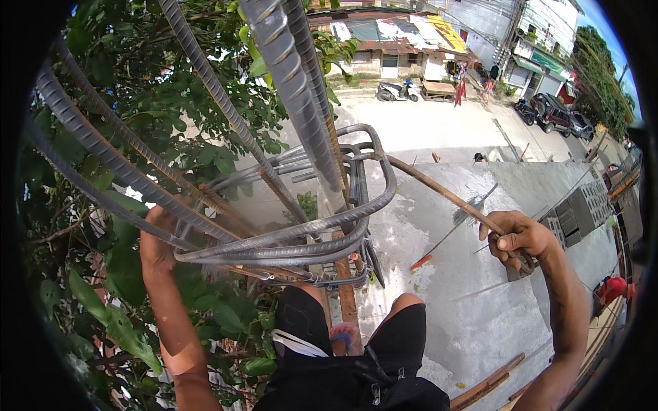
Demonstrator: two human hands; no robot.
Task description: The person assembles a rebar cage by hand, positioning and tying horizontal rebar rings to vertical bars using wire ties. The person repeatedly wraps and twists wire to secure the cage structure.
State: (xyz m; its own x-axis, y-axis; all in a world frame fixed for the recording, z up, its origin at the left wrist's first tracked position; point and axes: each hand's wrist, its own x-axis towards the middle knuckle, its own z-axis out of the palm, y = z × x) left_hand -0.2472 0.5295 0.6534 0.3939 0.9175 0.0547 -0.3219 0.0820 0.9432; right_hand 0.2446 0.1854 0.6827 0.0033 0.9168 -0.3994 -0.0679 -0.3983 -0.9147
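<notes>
No legible text, no readable labels, numbers or signs

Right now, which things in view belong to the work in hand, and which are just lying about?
Seemingly in use:
rusty rod, in the right hand
bent steel loops
upright ribbed bars, beside the left hand

Apparently just about:
scooter
grey hollow blocks
wooden planks

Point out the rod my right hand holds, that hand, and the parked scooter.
Rod (439, 189): head view, middle of its exposed shaft.
Right hand (521, 238): head view, middle of the hand.
Scooter (397, 92): head view, middle of its body.
</notes>
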